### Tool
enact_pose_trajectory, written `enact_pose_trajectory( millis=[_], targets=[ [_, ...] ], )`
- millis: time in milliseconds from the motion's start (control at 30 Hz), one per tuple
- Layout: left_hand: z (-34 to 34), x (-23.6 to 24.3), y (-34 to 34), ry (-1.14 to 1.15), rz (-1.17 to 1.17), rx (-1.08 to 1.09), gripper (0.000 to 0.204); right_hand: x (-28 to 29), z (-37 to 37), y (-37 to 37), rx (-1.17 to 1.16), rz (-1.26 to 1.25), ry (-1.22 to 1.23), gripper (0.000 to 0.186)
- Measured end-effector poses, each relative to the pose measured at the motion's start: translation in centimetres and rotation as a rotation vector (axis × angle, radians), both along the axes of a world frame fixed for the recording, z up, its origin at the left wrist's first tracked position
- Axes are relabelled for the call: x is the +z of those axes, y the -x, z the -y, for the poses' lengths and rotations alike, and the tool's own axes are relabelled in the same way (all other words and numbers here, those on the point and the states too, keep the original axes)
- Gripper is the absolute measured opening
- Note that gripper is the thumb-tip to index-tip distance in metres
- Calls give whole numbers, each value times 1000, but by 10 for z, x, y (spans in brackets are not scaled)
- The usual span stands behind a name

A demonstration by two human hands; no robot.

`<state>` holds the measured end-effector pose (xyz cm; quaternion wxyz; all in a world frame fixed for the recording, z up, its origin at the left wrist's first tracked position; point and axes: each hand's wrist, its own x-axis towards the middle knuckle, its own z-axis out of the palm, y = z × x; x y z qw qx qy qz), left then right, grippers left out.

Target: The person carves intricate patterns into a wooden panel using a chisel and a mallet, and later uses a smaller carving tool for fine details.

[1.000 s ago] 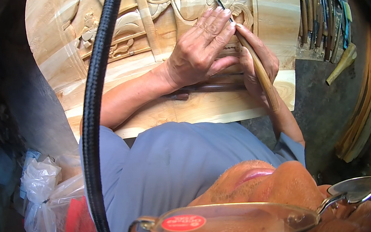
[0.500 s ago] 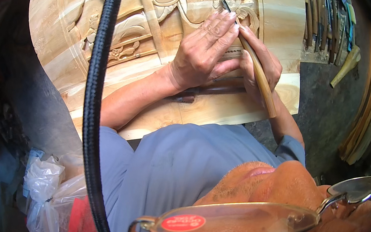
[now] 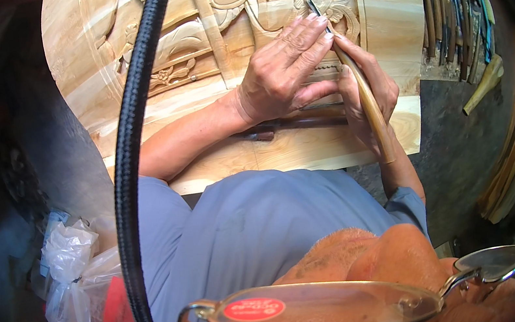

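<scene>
Nearest the camera, wire-rimmed spectacles (image 3: 317, 284) cross the bottom of the frame, and a black braided cable (image 3: 127, 219) runs down the left side, probably part of the headgear, given how close it hangs. Beyond them, a blue-grey shirt (image 3: 271, 212) fills the lower middle; a clear plastic bag (image 3: 72, 249) sits at lower left beside something red (image 3: 115, 316).

Right of centre, the right hand (image 3: 371, 72) pinches the wooden handle of a carving tool (image 3: 368, 102) between thumb and fingers, the butt pointing down the frame; this hold seems suited to aiming the blade. The left hand (image 3: 287, 64) lies over from the other side, fingers together and nearly straight, tips on the tool's upper part, thumb spread away. It is apparently steadying the tool rather than gripping it. (Whether the blade's edge touches wood, I cannot tell.)

Under both hands, the carved wooden panel (image 3: 394, 30) spans the upper middle, its figures in relief; a dark rod (image 3: 314, 119) lies on it below the hands. At upper right, more hand tools (image 3: 448, 15) lie side by side, likely so for easy reach, with a yellowish flared piece (image 3: 484, 84) just below and long wood strips (image 3: 512, 138) near the right edge.
</scene>
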<state>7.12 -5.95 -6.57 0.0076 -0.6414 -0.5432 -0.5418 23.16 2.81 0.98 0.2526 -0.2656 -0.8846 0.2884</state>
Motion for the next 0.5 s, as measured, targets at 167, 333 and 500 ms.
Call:
enact_pose_trajectory(
  millis=[167,333,500],
  targets=[
    [1,-1,0,-10,16,-2,71,0,5,4,-22,-22,38,34],
    [-1,-2,-2,-11,33,-13,72,-8,2,1,-5,-43,-8,35],
    [3,1,-1,12,50,-4,74,-10,3,4,-1,-61,-15,36]
  ],
)
